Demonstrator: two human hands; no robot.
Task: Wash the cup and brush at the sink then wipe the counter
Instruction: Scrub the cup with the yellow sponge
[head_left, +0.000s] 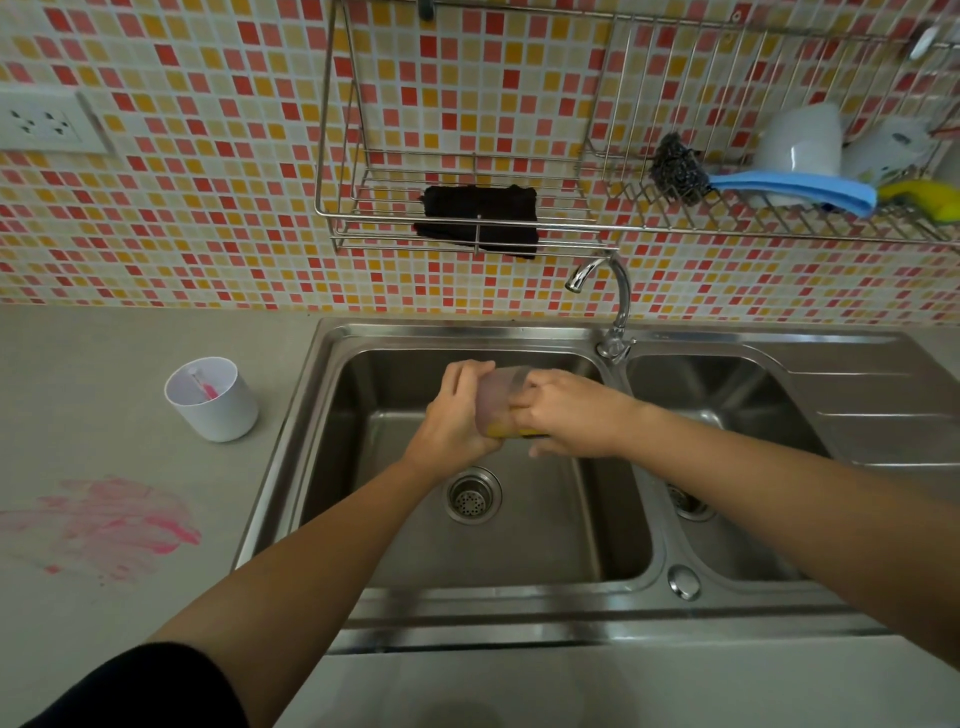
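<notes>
Both bare forearms reached from the bottom of the frame up to the middle, meeting over the left basin of the sink (332, 467). The left hand (457, 410) was curled round a translucent cup (500, 400), its grip closed on the cup's left side with the fingers wrapped over the top edge. The right hand (571, 415) came in from the right, knuckles up, its fingers bent and pressed to the cup's right end; a sliver of yellow sponge (530, 432) showed beneath it and through the cup wall, so its grip seemed closed on the sponge, though most of that was hidden.

The cup lay on its side, long axis running roughly left to right across the frame, held above the drain (471, 494). Which end was the mouth I could not tell for sure.

At left of centre a white cup (215, 402) stood upright on the grey worktop (130, 338), mouth up, with a pink brush (203, 388) leaning inside it. A pink smear (104, 525) marked the worktop at lower left. The tap (605, 291) rose behind the sink, spout turned left. On the wall rack (467, 228) above hung a black cloth (480, 218); at upper right sat a steel scourer (675, 169) and a blue cloth (795, 189).
</notes>
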